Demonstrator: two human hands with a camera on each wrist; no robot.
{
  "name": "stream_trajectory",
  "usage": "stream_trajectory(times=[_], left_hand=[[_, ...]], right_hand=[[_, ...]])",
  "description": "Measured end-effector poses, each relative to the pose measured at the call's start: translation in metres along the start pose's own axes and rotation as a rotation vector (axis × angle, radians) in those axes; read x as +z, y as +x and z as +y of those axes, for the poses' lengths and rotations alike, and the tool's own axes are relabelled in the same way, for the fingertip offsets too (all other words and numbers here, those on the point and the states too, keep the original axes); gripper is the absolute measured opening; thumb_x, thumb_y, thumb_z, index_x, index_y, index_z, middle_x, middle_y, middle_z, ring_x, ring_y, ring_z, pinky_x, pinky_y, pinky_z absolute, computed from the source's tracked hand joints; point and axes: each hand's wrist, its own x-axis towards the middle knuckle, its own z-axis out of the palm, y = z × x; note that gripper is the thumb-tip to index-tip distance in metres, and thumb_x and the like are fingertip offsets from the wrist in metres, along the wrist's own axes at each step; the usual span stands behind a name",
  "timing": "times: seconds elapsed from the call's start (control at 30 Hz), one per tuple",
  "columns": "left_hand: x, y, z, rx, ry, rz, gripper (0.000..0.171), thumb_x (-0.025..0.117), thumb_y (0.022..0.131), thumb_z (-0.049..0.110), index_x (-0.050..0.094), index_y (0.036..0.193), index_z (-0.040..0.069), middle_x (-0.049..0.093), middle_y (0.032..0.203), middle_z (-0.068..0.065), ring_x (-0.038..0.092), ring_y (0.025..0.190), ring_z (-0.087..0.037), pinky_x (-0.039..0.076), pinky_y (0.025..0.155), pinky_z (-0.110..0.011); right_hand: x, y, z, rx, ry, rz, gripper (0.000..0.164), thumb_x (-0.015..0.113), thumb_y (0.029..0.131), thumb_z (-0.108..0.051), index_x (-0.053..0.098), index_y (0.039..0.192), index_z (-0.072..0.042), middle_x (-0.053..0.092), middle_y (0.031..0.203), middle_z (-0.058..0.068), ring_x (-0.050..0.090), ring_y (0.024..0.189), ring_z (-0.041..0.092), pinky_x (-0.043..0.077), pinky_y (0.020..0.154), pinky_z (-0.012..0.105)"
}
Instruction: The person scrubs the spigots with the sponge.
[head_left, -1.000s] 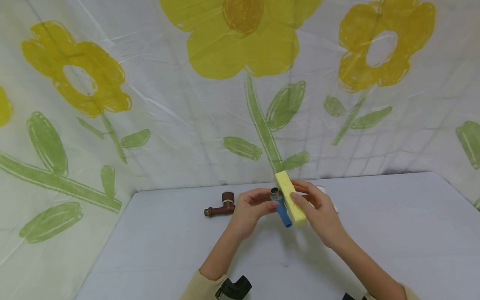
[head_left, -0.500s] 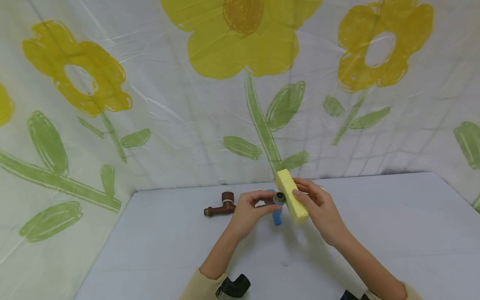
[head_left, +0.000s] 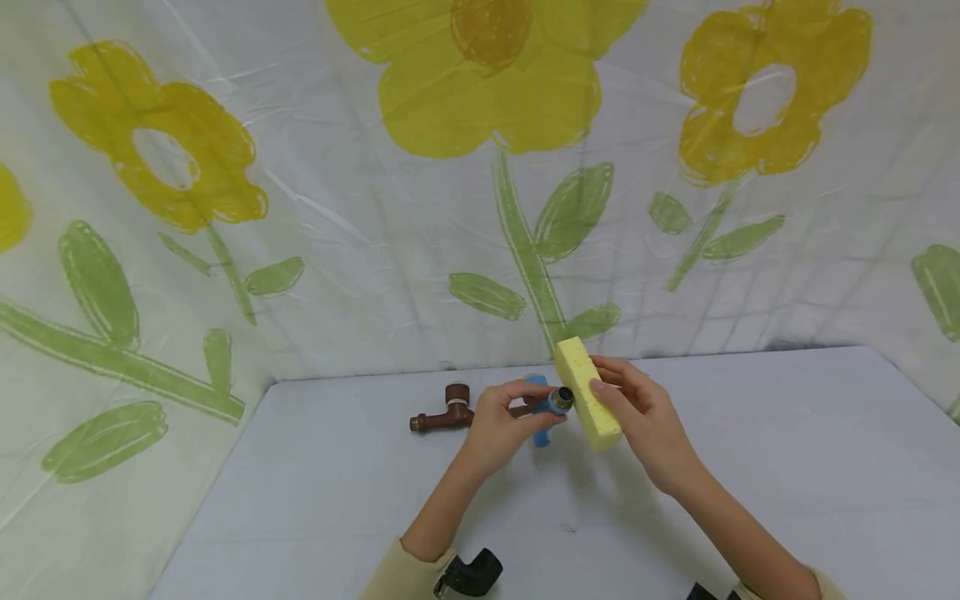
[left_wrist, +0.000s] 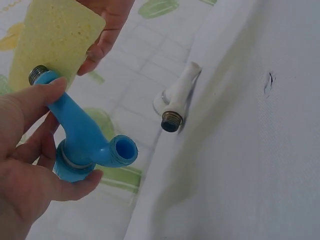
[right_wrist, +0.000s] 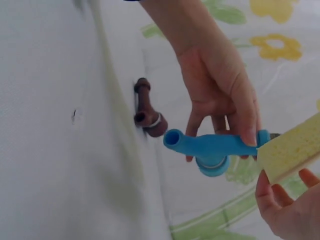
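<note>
Turning blue tap (left_wrist: 80, 127) beside sponge (head_left: 587, 395), left hand (head_left: 492, 428) is gripping it, right hand (head_left: 654, 427) is holding sponge, likely exposing a fresh side

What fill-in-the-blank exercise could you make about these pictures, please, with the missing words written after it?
1. The left hand holds the ____ tap.
2. The right hand holds a yellow ____.
3. In the right wrist view, the second tap, lying on the table, is ____.
4. In the left wrist view, the third tap is ____.

Missing words: blue; sponge; brown; white.
</note>
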Motion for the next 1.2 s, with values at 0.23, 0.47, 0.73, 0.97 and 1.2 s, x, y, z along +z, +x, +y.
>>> stream_trajectory(times=[0.23,0.47,0.73,0.97,1.2], left_hand=[[-0.001,-0.001,0.001,-0.007,0.018,0.01,0.026,0.082,0.088,-0.003,0.077,0.114,-0.008,0.067,0.12,-0.022,0.061,0.109,-0.015,0.062,0.088,-0.027],[-0.002,-0.001,0.002,-0.062,0.042,0.087,0.024,0.083,0.09,0.003,0.08,0.112,-0.005,0.04,0.156,-0.018,0.038,0.143,-0.04,0.057,0.105,-0.052],[-0.002,0.0,0.001,-0.073,0.08,0.101,0.025,0.085,0.089,0.005,0.081,0.112,-0.002,0.03,0.167,-0.021,0.035,0.15,-0.048,0.05,0.109,-0.063],[-0.004,0.001,0.004,-0.091,0.132,0.107,0.029,0.086,0.089,0.009,0.081,0.118,0.004,0.039,0.163,-0.02,0.044,0.146,-0.044,0.054,0.107,-0.057],[-0.018,0.0,0.014,-0.144,-0.054,0.066,0.041,0.076,0.094,-0.005,0.071,0.134,-0.001,0.043,0.163,-0.018,0.054,0.141,-0.039,0.053,0.11,-0.039]], right_hand=[[0.0,0.001,0.002,-0.011,0.001,-0.008,0.039,0.056,0.11,-0.017,0.058,0.147,-0.002,0.06,0.14,0.025,0.066,0.1,0.011,0.059,0.072,0.027],[0.0,0.001,0.001,-0.004,-0.013,0.001,0.04,0.057,0.109,-0.018,0.058,0.147,-0.004,0.06,0.142,0.023,0.067,0.101,0.01,0.059,0.072,0.027],[0.0,0.001,0.004,-0.019,-0.034,0.017,0.039,0.06,0.108,-0.016,0.061,0.145,-0.004,0.061,0.14,0.019,0.066,0.1,0.01,0.058,0.071,0.026],[0.0,0.001,0.005,-0.048,-0.157,0.048,0.038,0.062,0.108,-0.02,0.064,0.145,-0.011,0.063,0.139,0.008,0.064,0.103,0.011,0.058,0.071,0.026],[-0.007,0.005,0.006,-0.071,-0.204,0.11,0.038,0.062,0.108,-0.02,0.063,0.145,-0.011,0.065,0.138,0.014,0.064,0.099,0.007,0.058,0.068,0.024]])
